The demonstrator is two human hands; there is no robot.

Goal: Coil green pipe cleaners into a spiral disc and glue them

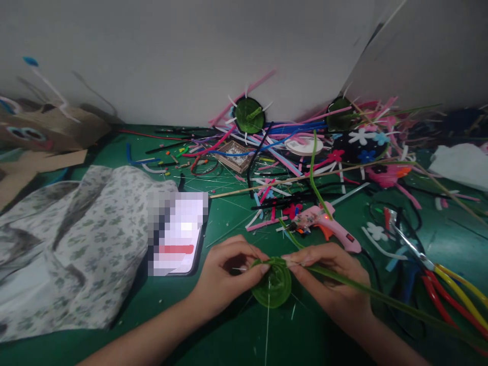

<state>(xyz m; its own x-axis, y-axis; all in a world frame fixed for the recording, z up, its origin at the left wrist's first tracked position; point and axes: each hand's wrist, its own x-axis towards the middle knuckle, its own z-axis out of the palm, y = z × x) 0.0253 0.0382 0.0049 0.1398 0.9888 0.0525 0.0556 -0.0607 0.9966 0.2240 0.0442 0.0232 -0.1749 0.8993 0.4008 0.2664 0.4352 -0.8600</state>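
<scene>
A round green pipe-cleaner coil (271, 292) lies between my hands, low in the middle of the head view. Thin pale spokes stick out from it, one pointing straight down toward me. My left hand (229, 267) pinches its upper left edge between thumb and fingers. At its upper right edge my right hand (330, 274) is closed on a long green pipe cleaner (400, 305), which runs from the coil across the palm to the lower right. My fingertips hide part of the coil's top edge.
A pink glue gun (335, 229) with a glowing light lies just beyond my right hand. Pliers with red handles (434, 290) and yellow-handled scissors (463, 292) are at right. A phone (183, 239) and patterned cloth (110, 218) lie left. Pipe-cleaner scraps (282, 168) litter the back.
</scene>
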